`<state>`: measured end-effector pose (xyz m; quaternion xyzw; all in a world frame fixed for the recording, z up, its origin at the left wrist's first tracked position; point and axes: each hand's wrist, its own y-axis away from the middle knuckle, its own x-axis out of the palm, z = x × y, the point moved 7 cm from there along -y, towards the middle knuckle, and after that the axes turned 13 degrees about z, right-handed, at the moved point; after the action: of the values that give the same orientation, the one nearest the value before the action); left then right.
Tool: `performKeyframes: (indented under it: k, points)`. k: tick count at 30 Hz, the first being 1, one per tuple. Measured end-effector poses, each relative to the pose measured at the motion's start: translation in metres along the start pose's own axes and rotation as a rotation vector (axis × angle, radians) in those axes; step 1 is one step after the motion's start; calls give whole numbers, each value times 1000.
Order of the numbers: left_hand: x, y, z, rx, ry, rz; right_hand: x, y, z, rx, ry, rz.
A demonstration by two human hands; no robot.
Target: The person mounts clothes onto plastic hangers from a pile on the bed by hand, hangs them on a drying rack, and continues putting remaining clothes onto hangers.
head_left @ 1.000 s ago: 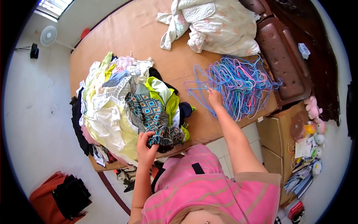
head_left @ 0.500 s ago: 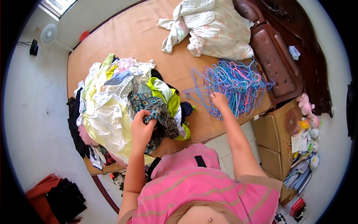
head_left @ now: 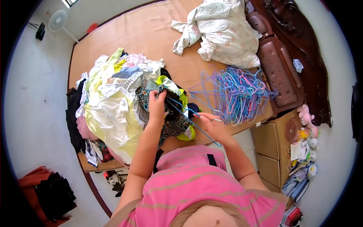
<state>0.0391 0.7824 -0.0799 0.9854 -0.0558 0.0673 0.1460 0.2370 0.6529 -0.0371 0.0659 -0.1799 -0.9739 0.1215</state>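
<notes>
My left hand (head_left: 156, 102) is closed on a dark patterned garment (head_left: 174, 123) with teal and orange zigzags, held up at its top edge. In my right hand (head_left: 211, 125) is a blue clothes hanger (head_left: 199, 128), gripped near its hook. One end of the hanger reaches to the garment's upper opening; I cannot tell how far inside it goes. Left of the garment lies a big heap of clothes (head_left: 109, 109), mostly white and pale yellow. A neon yellow and navy garment (head_left: 188, 133) sits just behind the patterned one.
A tangled pile of blue, purple and pink hangers (head_left: 242, 94) lies on the bed board (head_left: 124, 34) at the right. Beyond it are a crumpled white floral quilt (head_left: 230, 34) and a brown padded headboard (head_left: 280, 72). A wooden cabinet (head_left: 270, 151) stands at the right, a fan (head_left: 58, 20) far left.
My right hand has come back from the hanger pile with a blue hanger and is now beside the garment. My left hand has lifted the patterned garment slightly away and to the right.
</notes>
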Motion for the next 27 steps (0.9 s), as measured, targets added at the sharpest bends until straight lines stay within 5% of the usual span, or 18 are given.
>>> performKeyframes:
  k: [3,6,8,14,19,22,27]
  points:
    - [26,11,-8,150,-371,120,12,-27,-3,-309,307,-247]
    - [50,39,-29,357,-528,125,3,-45,-1,-196,-4,-285]
    - [40,52,-49,545,-800,-13,-4,-33,23,-236,-663,-240]
    - [7,50,-15,342,-985,-161,-35,-29,60,-472,-888,-383]
    - [36,76,13,271,-973,96,-71,-47,75,-701,-852,-643]
    - [50,86,9,209,-902,189,-65,-61,62,-576,-793,-756]
    - [62,81,-3,100,-557,407,-6,-77,36,-246,-456,-251]
